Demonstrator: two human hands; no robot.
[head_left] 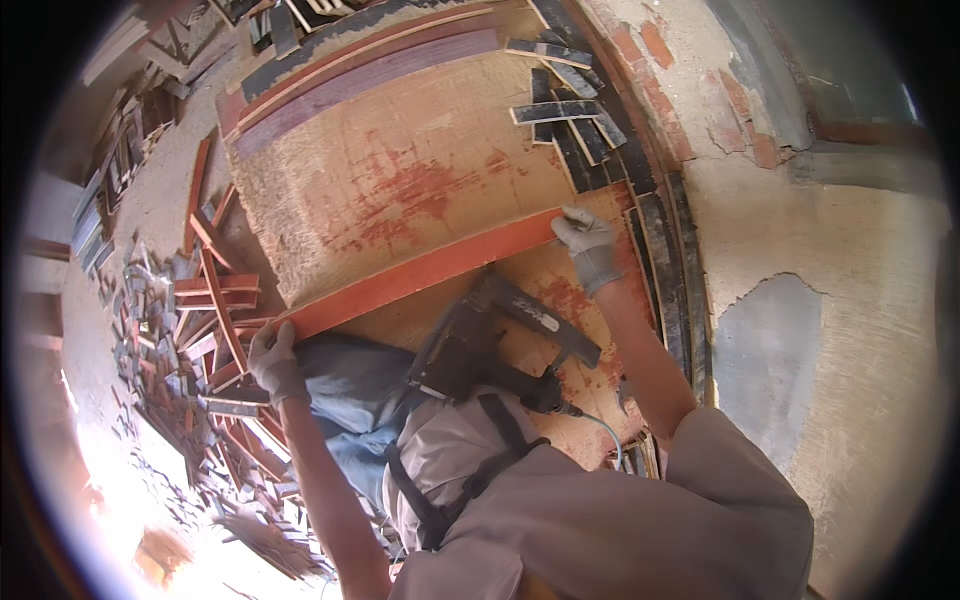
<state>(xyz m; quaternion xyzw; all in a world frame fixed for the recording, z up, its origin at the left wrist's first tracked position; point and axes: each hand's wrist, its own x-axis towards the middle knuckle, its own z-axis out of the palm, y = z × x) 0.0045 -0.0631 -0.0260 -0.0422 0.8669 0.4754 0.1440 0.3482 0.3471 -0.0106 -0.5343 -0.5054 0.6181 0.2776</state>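
A long red-painted wooden strip (425, 270) spans the space in front of me, tilted up toward the right. My left hand (276, 362), in a grey-white work glove, is closed on its left end. At the other end, my right hand (588, 246), gloved as well, pinches the strip near its tip. A black nail gun (462, 345) lies close to my body below the strip, with a thin teal air hose (606, 428) leading off its lower right. Beneath is a large plywood sheet (400, 190) with red paint smears.
Black-edged wood strips (572, 110) lie crossed at the sheet's far right corner. Purple and red strips (365, 85) run along its far edge. Broken wood scraps (190, 370) cover the floor at left. On the right stands a wall with patchy plaster (820, 350).
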